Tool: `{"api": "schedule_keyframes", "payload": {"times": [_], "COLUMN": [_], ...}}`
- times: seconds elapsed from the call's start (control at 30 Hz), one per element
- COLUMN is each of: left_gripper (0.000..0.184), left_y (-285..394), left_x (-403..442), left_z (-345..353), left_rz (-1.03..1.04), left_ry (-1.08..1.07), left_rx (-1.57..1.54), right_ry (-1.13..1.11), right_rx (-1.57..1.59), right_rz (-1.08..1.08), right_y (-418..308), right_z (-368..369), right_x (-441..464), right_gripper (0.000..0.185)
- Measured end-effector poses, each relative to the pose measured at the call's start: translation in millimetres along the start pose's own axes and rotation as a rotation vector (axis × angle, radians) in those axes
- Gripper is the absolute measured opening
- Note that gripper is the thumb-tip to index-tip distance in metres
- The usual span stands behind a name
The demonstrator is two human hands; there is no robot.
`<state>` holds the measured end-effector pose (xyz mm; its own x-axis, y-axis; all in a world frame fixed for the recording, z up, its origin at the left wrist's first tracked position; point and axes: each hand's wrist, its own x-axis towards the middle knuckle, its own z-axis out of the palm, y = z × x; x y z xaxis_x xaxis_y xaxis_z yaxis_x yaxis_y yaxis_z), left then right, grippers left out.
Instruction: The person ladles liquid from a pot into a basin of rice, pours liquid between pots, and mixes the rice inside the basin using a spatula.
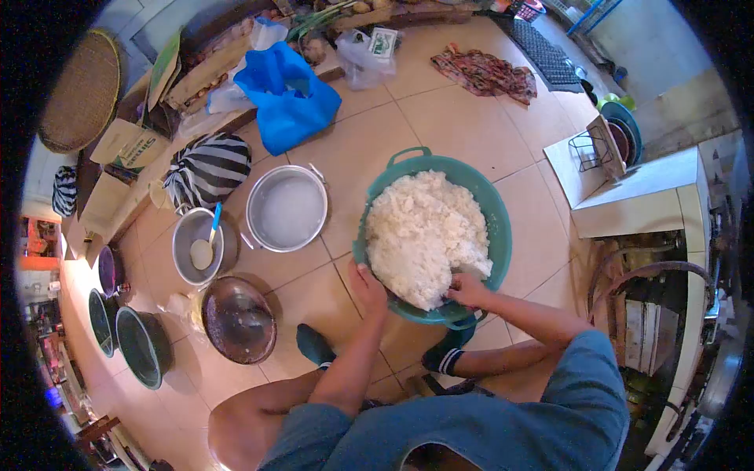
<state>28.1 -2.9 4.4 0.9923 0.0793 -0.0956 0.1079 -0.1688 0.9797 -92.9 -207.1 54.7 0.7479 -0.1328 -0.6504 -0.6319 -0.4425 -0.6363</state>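
A wide green basin (503,222) with loop handles stands on the floor before me, heaped with cooked white rice (424,228). My left hand (367,290) holds the basin's near left rim. At the near right of the heap, the fingers of my right hand (469,292) are closed, close against the rice. A pale, smooth shape shows just beyond those fingers, but I cannot make out whether it is a tool or rice. Left of the basin stands a metal pot (287,208) with a whitish inside.
A metal bowl (182,263) holds a blue-handled ladle (214,224). Nearby are a dark brown basin (239,320), a dark green tub (143,347), a striped bundle (208,173) and a blue plastic bag (283,98). A crumpled cloth (483,73) lies beyond; a tiled counter (636,206) stands at right.
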Motion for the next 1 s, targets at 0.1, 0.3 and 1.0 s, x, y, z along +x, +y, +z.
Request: {"api": "schedule_keyframes", "payload": {"times": [0.1, 0.3, 1.0], "left_gripper": [0.033, 0.032, 0.033], "left_y": [-11.0, 0.2, 6.7], "left_x": [0.1, -2.2, 1.9], "left_z": [-1.4, -4.6, -6.5], "left_rz": [0.015, 0.083, 0.151], "left_ry": [0.017, 0.041, 0.024], "left_rx": [0.036, 0.080, 0.136], "right_ry": [-0.049, -0.140, 0.448], "right_rx": [0.238, 0.553, -0.068], "right_rz": [0.218, 0.264, 0.070], "right_y": [-8.2, -17.0, -53.6], "right_z": [13.0, 15.1, -16.9], "right_x": [-5.0, -24.6, -129.5], "right_gripper": [0.018, 0.022, 0.033]}}
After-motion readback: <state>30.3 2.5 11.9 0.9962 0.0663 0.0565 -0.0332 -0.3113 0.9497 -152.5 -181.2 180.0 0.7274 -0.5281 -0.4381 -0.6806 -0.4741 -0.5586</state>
